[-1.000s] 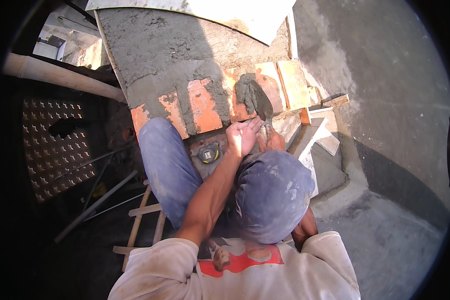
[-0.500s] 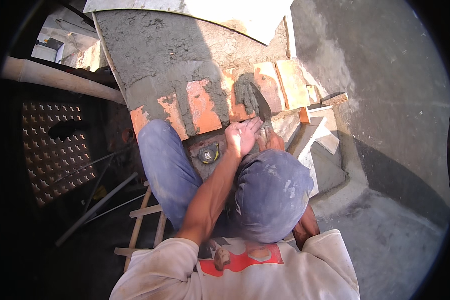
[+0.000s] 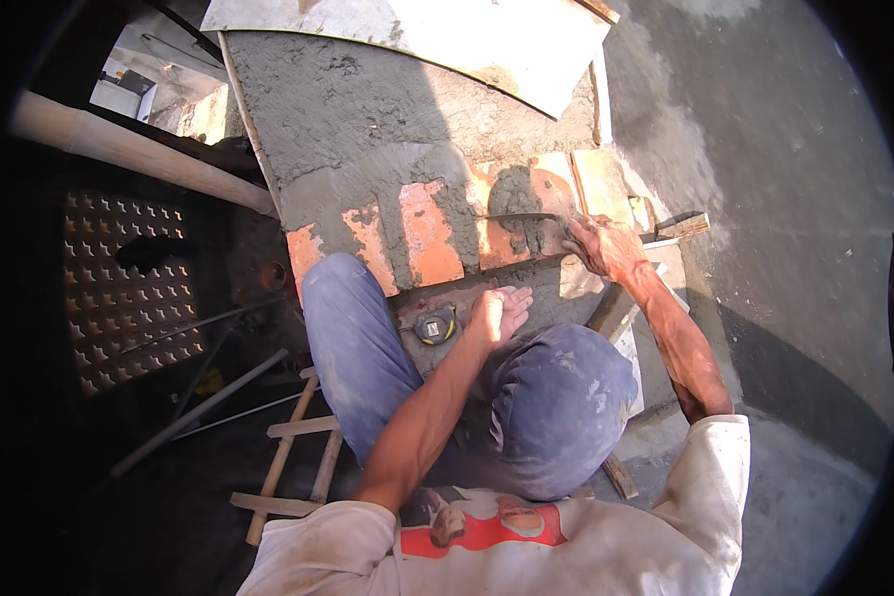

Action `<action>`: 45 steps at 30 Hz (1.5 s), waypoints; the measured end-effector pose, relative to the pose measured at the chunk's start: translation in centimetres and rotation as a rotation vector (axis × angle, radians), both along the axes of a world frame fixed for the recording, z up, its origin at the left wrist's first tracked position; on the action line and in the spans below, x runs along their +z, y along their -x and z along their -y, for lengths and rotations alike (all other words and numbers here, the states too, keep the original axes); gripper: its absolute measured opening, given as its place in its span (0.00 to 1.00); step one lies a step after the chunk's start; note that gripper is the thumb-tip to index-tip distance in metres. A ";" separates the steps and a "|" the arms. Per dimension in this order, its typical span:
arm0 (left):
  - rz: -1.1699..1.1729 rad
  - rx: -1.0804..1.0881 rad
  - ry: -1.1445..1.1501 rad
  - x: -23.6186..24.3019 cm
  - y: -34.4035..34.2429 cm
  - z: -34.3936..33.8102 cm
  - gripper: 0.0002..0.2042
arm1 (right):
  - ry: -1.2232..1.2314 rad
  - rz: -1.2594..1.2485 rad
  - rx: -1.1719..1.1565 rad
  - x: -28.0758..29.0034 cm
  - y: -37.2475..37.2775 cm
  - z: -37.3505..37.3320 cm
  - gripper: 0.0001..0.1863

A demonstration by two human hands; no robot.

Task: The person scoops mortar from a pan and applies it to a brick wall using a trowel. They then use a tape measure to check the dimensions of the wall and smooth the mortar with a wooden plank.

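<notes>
- Trowel [image 3: 524, 216]: it is over the right part of the brick row, its thin edge showing. I can't tell if it touches the bricks.
- Right hand [image 3: 608, 246]: its grip is closed around the trowel's handle.
- Left hand [image 3: 500, 315]: its grip is loose, with nothing in it.
- Orange bricks [image 3: 430, 238]: in a row, smeared with gray cement [image 3: 338, 94].
- Tape measure [image 3: 434, 325]: near the left hand, beside the knee [image 3: 343, 293].
</notes>
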State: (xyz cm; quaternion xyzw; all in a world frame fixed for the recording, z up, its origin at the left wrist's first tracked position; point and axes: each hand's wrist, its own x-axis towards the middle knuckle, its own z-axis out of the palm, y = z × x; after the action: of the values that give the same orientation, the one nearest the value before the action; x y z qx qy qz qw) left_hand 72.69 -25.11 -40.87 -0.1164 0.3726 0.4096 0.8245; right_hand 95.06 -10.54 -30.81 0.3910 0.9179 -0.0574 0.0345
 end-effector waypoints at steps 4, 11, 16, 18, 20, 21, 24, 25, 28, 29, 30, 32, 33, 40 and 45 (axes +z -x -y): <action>-0.146 -0.066 -0.003 3.0 1.3 -0.6 0.44 | 0.069 -0.110 -0.145 -1.6 1.9 -3.7 0.15; -0.655 -0.229 -0.442 10.9 9.2 0.7 0.35 | 0.079 -0.350 -0.437 -0.9 6.0 0.0 0.21; -1.611 -0.418 -0.772 16.8 16.3 3.1 0.32 | 1.156 -1.381 -1.136 0.2 9.9 6.0 0.20; -1.978 -0.511 -0.803 17.5 18.1 4.1 0.32 | 1.276 -1.508 -1.199 -1.3 12.9 7.0 0.20; -2.166 -0.577 -0.789 17.6 19.0 4.3 0.33 | 1.263 -1.568 -1.278 -3.2 15.5 6.6 0.20; -2.191 -0.551 -0.703 17.5 19.3 4.7 0.34 | 1.299 -1.538 -1.223 -3.8 16.8 6.1 0.20; -2.220 -0.482 -0.555 16.1 19.4 4.8 0.35 | 1.265 -1.335 -1.089 -3.3 18.7 2.9 0.21; -2.236 -0.517 -0.523 16.1 19.3 5.3 0.35 | 1.245 -1.162 -1.001 -3.1 18.4 1.8 0.21; -2.229 -0.509 -0.560 15.9 18.9 5.0 0.35 | 0.651 -0.629 -0.583 -3.5 14.6 -0.8 0.21; -2.264 -0.484 -0.556 15.8 19.2 5.6 0.34 | 0.210 -0.390 -0.279 -2.5 15.4 -0.2 0.21; -2.288 -0.480 -0.546 15.7 19.4 5.8 0.34 | 0.137 -0.160 -0.164 -1.1 15.2 0.6 0.17; -2.315 -0.488 -0.554 15.8 18.7 5.5 0.33 | 0.001 -0.007 -0.029 -2.3 13.8 -0.2 0.12; -2.328 -0.497 -0.551 15.9 18.3 5.1 0.32 | -0.065 0.070 0.042 -2.7 13.0 -1.2 0.10; -2.363 -0.511 -0.582 15.8 18.2 4.5 0.32 | -0.122 -0.286 -0.092 -5.8 8.1 -7.4 0.12; -2.380 -0.507 -0.555 16.1 18.5 4.9 0.32 | 0.839 -0.752 -0.864 0.0 14.3 -3.8 0.25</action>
State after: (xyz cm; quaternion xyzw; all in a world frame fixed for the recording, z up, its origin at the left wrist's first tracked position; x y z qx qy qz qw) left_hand 54.23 -29.98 -24.76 0.5791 0.7999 0.1551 0.0281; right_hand 80.80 -6.73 -30.78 0.6276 0.5307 -0.5458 -0.1629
